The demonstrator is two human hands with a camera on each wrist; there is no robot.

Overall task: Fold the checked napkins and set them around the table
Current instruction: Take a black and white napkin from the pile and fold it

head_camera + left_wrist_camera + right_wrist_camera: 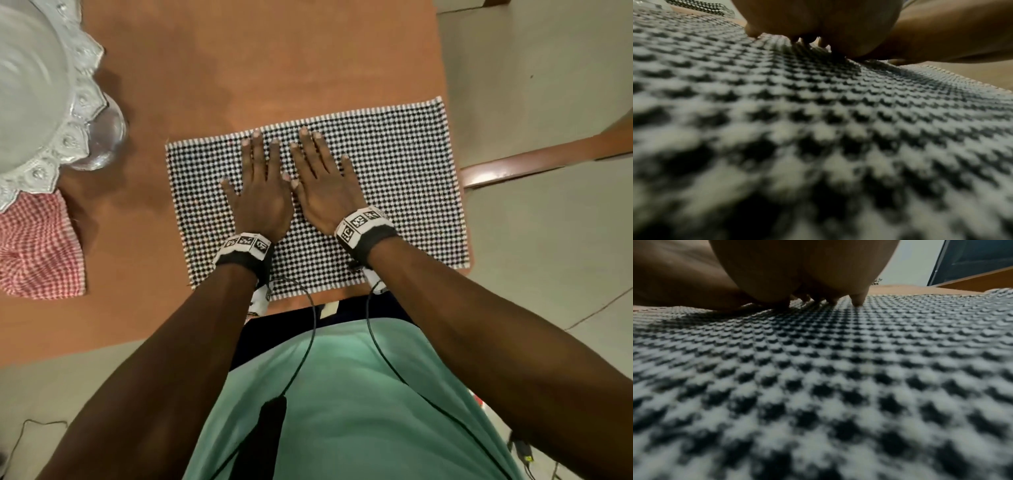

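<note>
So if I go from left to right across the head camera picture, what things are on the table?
Red checked napkin → glass → left hand → right hand, both flat on the black-and-white checked napkin.

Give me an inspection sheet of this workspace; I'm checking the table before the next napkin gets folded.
Surface: brown table, bare toward the far edge.
Job's things: black-and-white checked napkin flat by the table's right corner; red checked napkin at left.
Clutter: ornate glass dish at far left.
Hands: left hand and right hand pressing flat, side by side.
Cables: black wires from the wristbands.
Surroundings: tiled floor.
</note>
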